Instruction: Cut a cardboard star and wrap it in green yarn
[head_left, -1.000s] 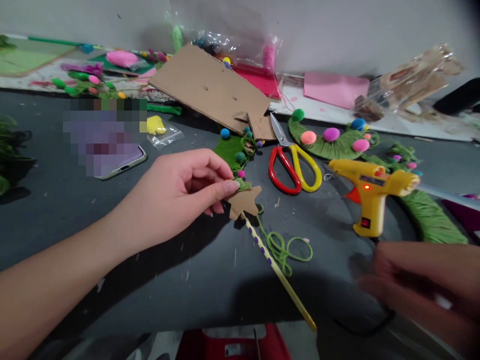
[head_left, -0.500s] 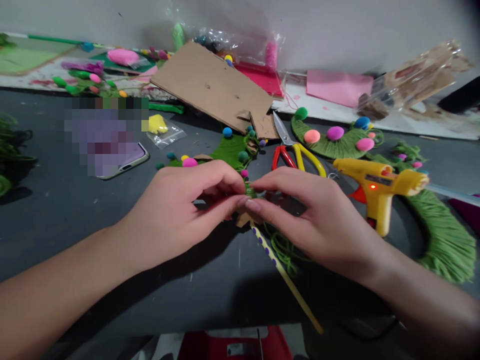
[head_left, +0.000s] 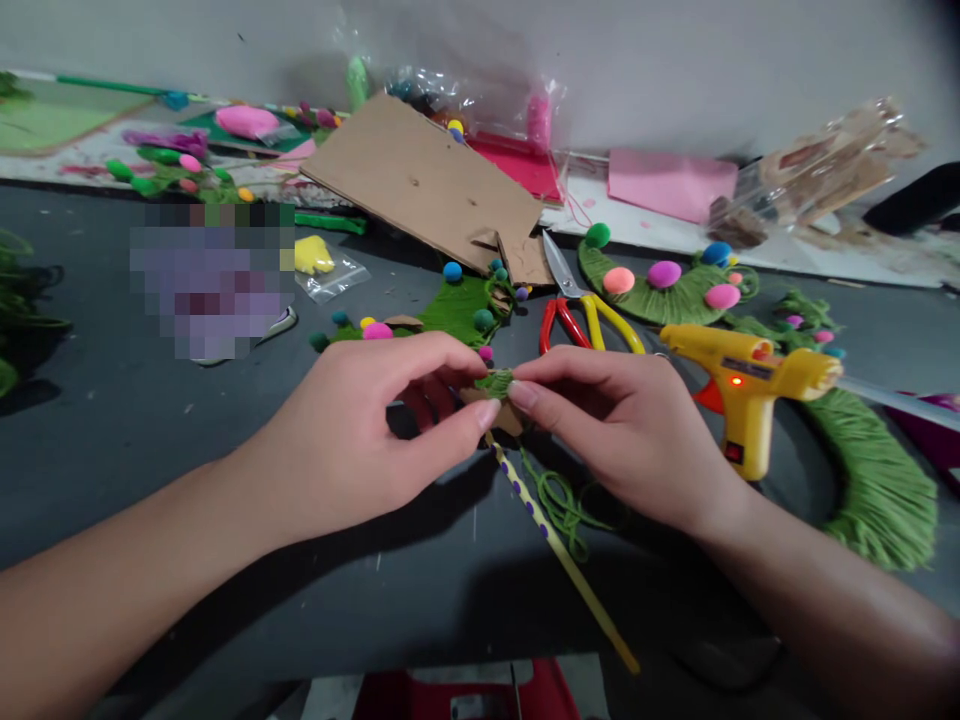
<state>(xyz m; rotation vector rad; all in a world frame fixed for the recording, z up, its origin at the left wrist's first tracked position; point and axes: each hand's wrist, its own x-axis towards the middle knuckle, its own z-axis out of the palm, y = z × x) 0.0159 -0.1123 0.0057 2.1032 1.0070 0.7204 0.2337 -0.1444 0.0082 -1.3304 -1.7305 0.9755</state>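
A small cardboard piece wrapped at its upper part with green yarn sits between my hands. My left hand grips its left side, fingertips at the top and thumb at the lower edge. On the right, my right hand pinches the yarn-wrapped edge between thumb and index finger. A thin yellow stick with purple dots slants down from the cardboard toward the table's front edge. Loose green yarn lies beside the stick. The lower fingers of both hands are partly hidden.
Right of my hands stand a yellow glue gun with its red light on and a green yarn-wrapped ring. Scissors, a pompom-decorated yarn piece and a cardboard sheet lie behind. A phone, mostly blurred, is at left.
My left thumb has drawn slightly away from my right thumb, so more of the green yarn wrapping shows. The stick's upper end has shifted a little left.
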